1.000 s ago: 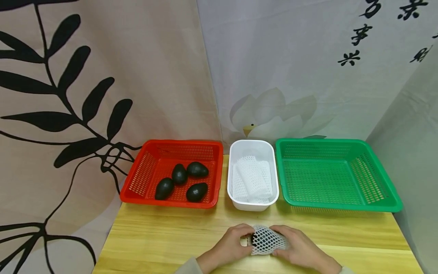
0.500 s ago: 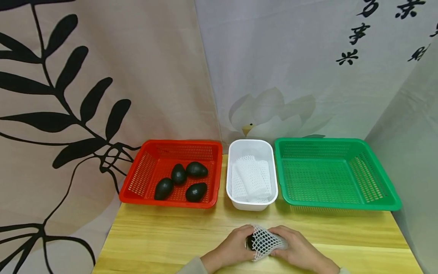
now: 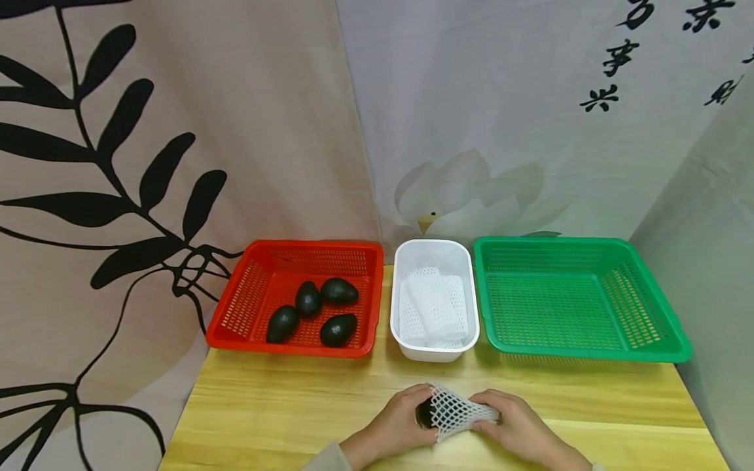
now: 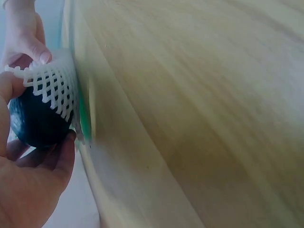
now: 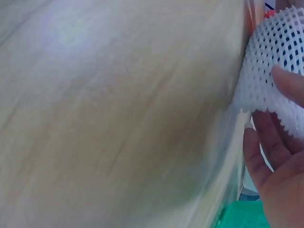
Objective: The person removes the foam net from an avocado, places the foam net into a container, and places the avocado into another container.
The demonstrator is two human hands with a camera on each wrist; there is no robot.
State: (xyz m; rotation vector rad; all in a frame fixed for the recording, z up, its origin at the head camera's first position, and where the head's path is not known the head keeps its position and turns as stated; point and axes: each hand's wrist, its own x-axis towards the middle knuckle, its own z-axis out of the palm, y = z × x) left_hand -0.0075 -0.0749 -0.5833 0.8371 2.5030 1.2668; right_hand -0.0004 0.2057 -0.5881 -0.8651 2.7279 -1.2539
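Observation:
Near the front of the table, a dark avocado (image 4: 40,118) is partly inside a white foam net sleeve (image 3: 456,412). My left hand (image 3: 402,422) grips the avocado's bare end, its fingers and thumb curled round it in the left wrist view. On the other side my right hand (image 3: 518,428) pinches the sleeve's narrower end. In the right wrist view the thumb lies on the net sleeve (image 5: 268,71), with the fingers under it. The avocado's far end is covered by the net.
Several avocados (image 3: 308,299) lie in a red basket (image 3: 235,343) at the back left. Next to it stands a white container (image 3: 436,356) with more foam nets (image 3: 432,304). A green basket (image 3: 589,356) stands at the right. All rest on a wooden table (image 3: 271,392) before a curtain.
More of the avocado's dark end shows at the left hand. The right hand has shifted slightly right along the sleeve, whose right end now looks narrower and drawn out.

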